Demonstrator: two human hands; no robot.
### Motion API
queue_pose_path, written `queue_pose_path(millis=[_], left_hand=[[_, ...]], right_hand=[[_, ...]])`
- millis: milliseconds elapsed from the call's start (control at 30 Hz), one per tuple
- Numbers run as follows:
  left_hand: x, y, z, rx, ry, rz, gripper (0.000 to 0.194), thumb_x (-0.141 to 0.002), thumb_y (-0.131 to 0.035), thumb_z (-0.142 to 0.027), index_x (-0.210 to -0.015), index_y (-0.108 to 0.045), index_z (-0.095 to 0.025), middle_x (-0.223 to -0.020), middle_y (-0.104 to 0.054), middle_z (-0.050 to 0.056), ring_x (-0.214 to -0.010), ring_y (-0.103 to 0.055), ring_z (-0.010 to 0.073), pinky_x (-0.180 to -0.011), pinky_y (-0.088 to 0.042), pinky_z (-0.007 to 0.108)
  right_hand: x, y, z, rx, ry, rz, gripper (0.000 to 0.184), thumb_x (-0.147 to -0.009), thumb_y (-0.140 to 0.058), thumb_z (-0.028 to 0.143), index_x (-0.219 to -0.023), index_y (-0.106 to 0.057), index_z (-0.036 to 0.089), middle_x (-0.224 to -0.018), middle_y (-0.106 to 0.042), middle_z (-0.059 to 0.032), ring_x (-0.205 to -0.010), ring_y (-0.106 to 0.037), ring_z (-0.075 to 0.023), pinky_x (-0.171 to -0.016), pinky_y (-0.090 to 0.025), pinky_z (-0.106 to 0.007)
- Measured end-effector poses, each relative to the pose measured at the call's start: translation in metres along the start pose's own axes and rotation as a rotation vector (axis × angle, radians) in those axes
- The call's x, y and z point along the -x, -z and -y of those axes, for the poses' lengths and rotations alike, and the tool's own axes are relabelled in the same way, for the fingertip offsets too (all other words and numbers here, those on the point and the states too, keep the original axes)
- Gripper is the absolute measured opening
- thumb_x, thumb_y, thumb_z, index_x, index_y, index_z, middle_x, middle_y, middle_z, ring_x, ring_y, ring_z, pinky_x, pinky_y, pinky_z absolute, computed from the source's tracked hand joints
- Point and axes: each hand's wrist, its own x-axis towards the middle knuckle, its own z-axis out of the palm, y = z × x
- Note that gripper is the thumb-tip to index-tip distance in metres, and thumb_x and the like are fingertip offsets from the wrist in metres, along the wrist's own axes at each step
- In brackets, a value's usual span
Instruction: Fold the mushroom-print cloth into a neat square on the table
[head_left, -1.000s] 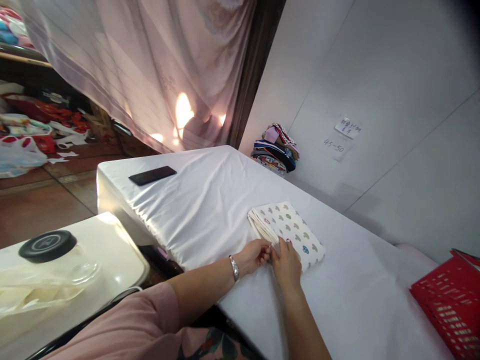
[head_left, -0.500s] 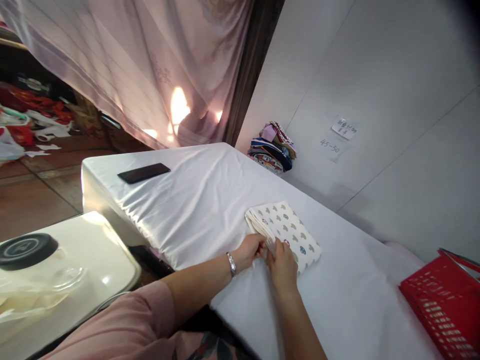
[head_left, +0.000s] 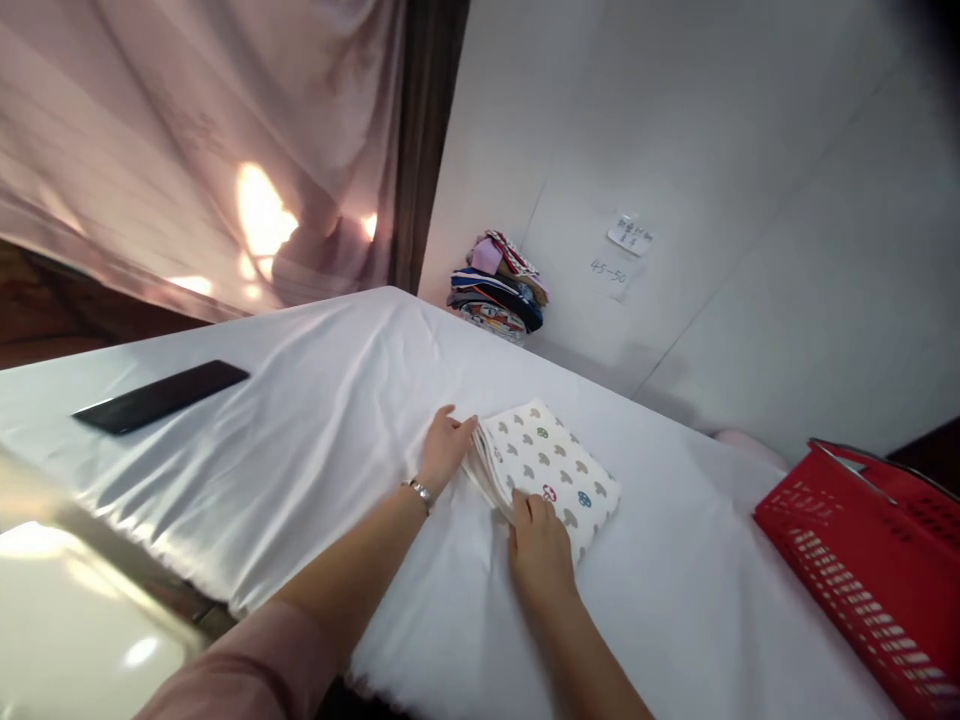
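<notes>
From the head view, I see the two hands now set apart along the layered edge of a folded cloth. A moment ago they were close together at its near corner. The left hand has moved up the edge to the far left corner, while the right hand is at the near part of the same edge. That puts a hand at either end of the layers, so both parts of the edge are within reach at once.

The right hand has its fingers bent over the printed top and seems to grip the border between fingers and thumb. The left hand is partly spread, with its fingertips against the corner; I cannot tell whether it pinches any layer. A silvery bracelet circles the left wrist.

The cloth lies flat on the white-covered tabletop. It is off-white, with small grey shapes and a few red, green and blue ones. A dark phone lies well apart from it on the person's left, and a red basket is on the right. A stack of folded fabrics sits at the far side, by the wall.

Two paper notes are stuck there. The lower note reads "45-50" by hand; the upper note bears handwritten characters too blurred to read. I can make out no brand on the phone or the basket.
</notes>
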Motion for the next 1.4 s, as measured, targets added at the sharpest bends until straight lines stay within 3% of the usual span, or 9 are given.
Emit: queue_pose_path(millis=[100, 233, 433, 600, 800, 967, 1100, 1233, 1400], left_hand=[[0.01, -0.002, 0.005, -0.364, -0.548, -0.058, 0.046, -0.081, -0.052, -0.028, -0.124, -0.043, -0.019, -0.103, -0.058, 0.006, -0.098, -0.053, 0.0189, -0.087, -0.04, 0.033], [0.025, -0.017, 0.018, -0.73, -0.958, 0.366, 0.03, -0.086, -0.046, -0.027, -0.113, -0.055, -0.021, -0.117, -0.058, 0.006, -0.115, -0.045, 0.0218, -0.105, -0.024, 0.043], [0.018, -0.024, 0.032, -0.892, -0.959, 0.458, 0.032, -0.089, -0.04, -0.029, -0.115, -0.056, -0.02, -0.12, -0.058, 0.006, -0.119, -0.044, 0.0224, -0.107, -0.02, 0.048], [0.012, -0.021, 0.037, -0.893, -0.977, 0.449, 0.035, -0.089, -0.04, -0.029, -0.12, -0.055, -0.022, -0.123, -0.057, 0.005, -0.12, -0.044, 0.0224, -0.107, -0.022, 0.049], [0.013, -0.02, 0.039, -0.88, -0.983, 0.448, 0.036, -0.087, -0.042, -0.028, -0.121, -0.054, -0.022, -0.123, -0.057, 0.006, -0.118, -0.046, 0.0231, -0.106, -0.025, 0.05], [0.015, -0.019, 0.035, -0.915, -0.951, 0.452, 0.037, -0.087, -0.043, -0.026, -0.122, -0.053, -0.023, -0.124, -0.056, 0.005, -0.119, -0.044, 0.0229, -0.107, -0.024, 0.05], [0.017, -0.017, 0.034, -0.913, -0.942, 0.466, 0.038, -0.087, -0.042, -0.024, -0.124, -0.051, -0.023, -0.125, -0.055, 0.005, -0.12, -0.044, 0.0225, -0.108, -0.023, 0.05], [0.018, -0.017, 0.032, -0.915, -0.924, 0.477, 0.037, -0.087, -0.042, -0.022, -0.123, -0.052, -0.024, -0.126, -0.054, 0.005, -0.12, -0.044, 0.0221, -0.108, -0.022, 0.05], [0.02, -0.017, 0.03, -0.911, -0.902, 0.482, 0.037, -0.087, -0.041, -0.02, -0.122, -0.052, -0.024, -0.124, -0.055, 0.004, -0.12, -0.043, 0.0216, -0.109, -0.022, 0.049]], right_hand=[[-0.001, -0.002, 0.0, 0.002, -0.005, 0.005, 0.048, -0.074, -0.046, 0.004, -0.12, -0.047, 0.019, -0.1, -0.055, -0.008, -0.088, -0.05, -0.0227, -0.069, -0.043, -0.032], [-0.002, -0.005, -0.001, -0.022, 0.027, 0.001, 0.049, -0.075, -0.048, 0.007, -0.123, -0.046, 0.016, -0.098, -0.055, -0.0087, -0.087, -0.05, -0.0224, -0.069, -0.043, -0.032], [0.007, -0.007, -0.005, -0.027, 0.07, -0.11, 0.043, -0.083, -0.041, 0.009, -0.125, -0.046, 0.015, -0.099, -0.058, -0.0107, -0.083, -0.052, -0.0213, -0.07, -0.045, -0.035], [0.035, -0.011, -0.02, -0.133, 0.206, -0.146, 0.052, -0.08, -0.039, 0.005, -0.131, -0.04, 0.014, -0.126, -0.053, -0.0129, -0.11, -0.05, -0.0239, -0.087, -0.045, -0.039], [0.047, 0.006, -0.049, -0.359, 0.363, -0.1, 0.063, -0.082, -0.047, 0.025, -0.141, -0.023, 0.02, -0.14, -0.039, -0.0085, -0.13, -0.033, -0.0212, -0.099, -0.041, -0.037], [0.007, 0.031, -0.092, -0.271, 0.118, -0.19, 0.056, -0.088, -0.043, 0.023, -0.141, -0.025, 0.024, -0.148, -0.024, -0.0054, -0.136, -0.017, -0.0241, -0.108, -0.025, -0.048], [-0.022, -0.003, -0.129, -0.183, -0.11, -0.001, 0.05, -0.091, -0.038, 0.034, -0.139, -0.032, 0.02, -0.146, -0.029, -0.0067, -0.136, -0.02, -0.0238, -0.108, -0.022, -0.05], [-0.023, -0.043, -0.143, -0.159, -0.165, 0.096, 0.05, -0.092, -0.032, 0.037, -0.14, -0.029, 0.023, -0.148, -0.025, -0.004, -0.137, -0.016, -0.0218, -0.11, -0.017, -0.049], [-0.015, -0.048, -0.144, -0.178, -0.172, 0.083, 0.05, -0.091, -0.032, 0.038, -0.14, -0.03, 0.024, -0.148, -0.023, -0.0032, -0.137, -0.014, -0.0221, -0.11, -0.014, -0.05]])
